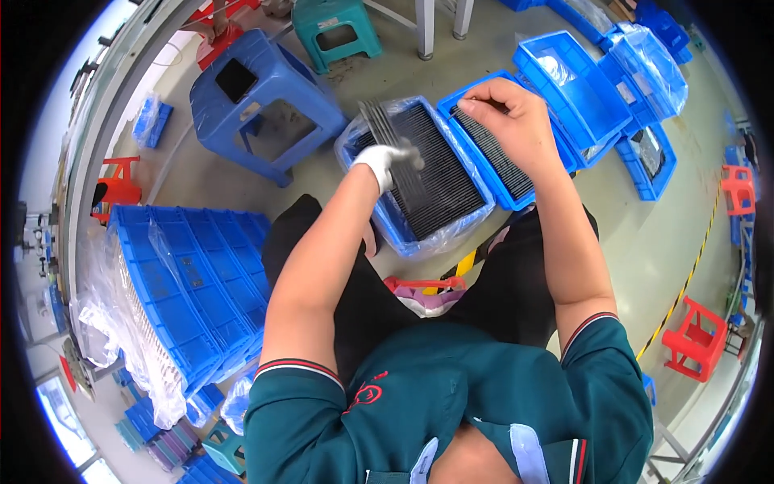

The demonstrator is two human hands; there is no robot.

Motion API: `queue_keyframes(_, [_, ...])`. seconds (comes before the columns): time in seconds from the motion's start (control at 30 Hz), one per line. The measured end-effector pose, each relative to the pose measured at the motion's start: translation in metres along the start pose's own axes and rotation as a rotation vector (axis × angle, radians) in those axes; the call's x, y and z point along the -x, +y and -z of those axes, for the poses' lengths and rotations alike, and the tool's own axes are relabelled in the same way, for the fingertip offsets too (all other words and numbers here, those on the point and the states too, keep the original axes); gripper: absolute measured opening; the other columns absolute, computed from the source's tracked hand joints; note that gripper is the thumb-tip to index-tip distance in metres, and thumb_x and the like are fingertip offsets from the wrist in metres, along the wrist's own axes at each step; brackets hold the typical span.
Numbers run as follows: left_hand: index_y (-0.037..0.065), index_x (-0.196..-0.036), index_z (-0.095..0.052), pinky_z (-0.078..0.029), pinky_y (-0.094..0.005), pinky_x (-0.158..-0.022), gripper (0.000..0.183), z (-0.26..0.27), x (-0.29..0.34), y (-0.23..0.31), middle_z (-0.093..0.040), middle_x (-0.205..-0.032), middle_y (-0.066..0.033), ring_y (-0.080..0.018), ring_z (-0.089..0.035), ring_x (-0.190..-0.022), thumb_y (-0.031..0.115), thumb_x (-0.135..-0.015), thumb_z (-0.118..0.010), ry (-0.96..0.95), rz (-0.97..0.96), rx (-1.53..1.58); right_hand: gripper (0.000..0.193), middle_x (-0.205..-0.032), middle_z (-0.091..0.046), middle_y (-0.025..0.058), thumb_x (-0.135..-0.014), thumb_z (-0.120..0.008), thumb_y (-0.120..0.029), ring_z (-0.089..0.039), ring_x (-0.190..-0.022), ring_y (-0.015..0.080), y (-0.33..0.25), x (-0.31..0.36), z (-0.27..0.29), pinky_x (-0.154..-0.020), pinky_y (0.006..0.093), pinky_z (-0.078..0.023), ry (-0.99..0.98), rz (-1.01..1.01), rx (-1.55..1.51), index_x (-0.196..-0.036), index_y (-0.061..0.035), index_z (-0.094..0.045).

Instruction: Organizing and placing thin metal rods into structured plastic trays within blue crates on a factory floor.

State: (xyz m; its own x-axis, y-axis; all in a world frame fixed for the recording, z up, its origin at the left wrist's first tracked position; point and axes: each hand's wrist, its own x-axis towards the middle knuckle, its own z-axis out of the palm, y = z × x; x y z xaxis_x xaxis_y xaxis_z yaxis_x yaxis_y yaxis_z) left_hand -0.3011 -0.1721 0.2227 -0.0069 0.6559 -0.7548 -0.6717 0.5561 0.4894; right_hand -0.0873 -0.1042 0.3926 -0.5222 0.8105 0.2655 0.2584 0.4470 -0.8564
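My left hand [380,164], in a white glove, is closed around a bundle of thin dark strips [384,125]. The bundle is held over a blue crate [482,211] lined with clear plastic, where rows of similar dark strips [443,173] lie packed. My bare right hand [516,121] is raised above a second blue crate [446,103], thumb and fingertips pressed together. Whatever the pinch holds, if anything, is too small to make out. Dark strips [494,157] also fill this second crate, partly hidden below the hand and forearm.
A blue stool [270,60] stands beyond the crates on the left, near a green stool [339,28]. Stacked blue crates [189,282] rise beside my left arm. More blue bins [572,89] sit at the far right. A red stool [695,339] stands right, past yellow-black floor tape [677,298].
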Motion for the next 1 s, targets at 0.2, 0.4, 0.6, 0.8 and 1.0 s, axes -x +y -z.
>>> queue_keyframes(0.2, [0.006,-0.107,-0.054,-0.055,-0.0510,-0.067,0.029,0.026,-0.077,-0.105,-0.065,-0.094,-0.0182,-0.0371,-0.067,-0.080,-0.005,-0.081,-0.059,0.158,0.372,-0.377,0.007,-0.074,-0.061,0.0054,-0.077,-0.072,-0.009,-0.059,-0.066,0.0184,0.004,0.013,0.022,-0.059,0.0279,-0.047,0.105,0.188,0.209,-0.082,-0.0052,-0.068])
queue_keyframes(0.4, [0.004,-0.099,-0.065,-0.054,-0.0477,-0.067,0.022,0.061,-0.125,-0.132,-0.066,-0.097,-0.0183,-0.0354,-0.065,-0.085,0.012,-0.086,-0.050,0.284,0.311,-1.127,0.009,-0.075,-0.062,0.0052,-0.073,-0.073,-0.005,-0.060,-0.068,0.0190,-0.005,0.019,0.030,-0.060,0.0283,-0.047,0.114,0.287,0.300,-0.081,-0.0046,-0.067])
queue_keyframes(0.6, [0.012,-0.110,-0.068,-0.051,-0.0414,-0.088,0.029,-0.004,-0.119,-0.091,-0.063,-0.118,-0.0136,-0.0303,-0.061,-0.111,0.018,-0.088,-0.052,0.511,0.162,-1.595,0.013,-0.074,-0.061,0.0065,-0.069,-0.073,-0.001,-0.060,-0.070,0.0207,0.004,0.025,0.046,-0.061,0.0293,-0.047,0.085,0.239,0.399,-0.080,-0.0036,-0.067])
queue_keyframes(0.8, [0.011,-0.100,-0.069,-0.054,-0.0419,-0.079,0.024,0.001,-0.151,-0.064,-0.068,-0.106,-0.0135,-0.0292,-0.066,-0.101,0.016,-0.089,-0.049,0.664,-0.074,-1.706,0.015,-0.075,-0.061,0.0095,-0.067,-0.071,0.004,-0.059,-0.067,0.0222,0.003,0.021,0.044,-0.059,0.0302,-0.046,0.042,0.228,0.431,-0.081,-0.0003,-0.066])
queue_keyframes(1.0, [0.012,-0.093,-0.063,-0.055,-0.0371,-0.068,0.014,0.019,-0.192,-0.075,-0.060,-0.095,-0.0081,-0.0256,-0.061,-0.092,0.017,-0.089,-0.050,0.787,-0.443,-1.925,0.019,-0.074,-0.060,0.0092,-0.063,-0.073,0.002,-0.057,-0.065,0.0226,0.012,0.020,0.046,-0.056,0.0302,-0.043,0.013,0.210,0.450,-0.081,-0.0013,-0.066])
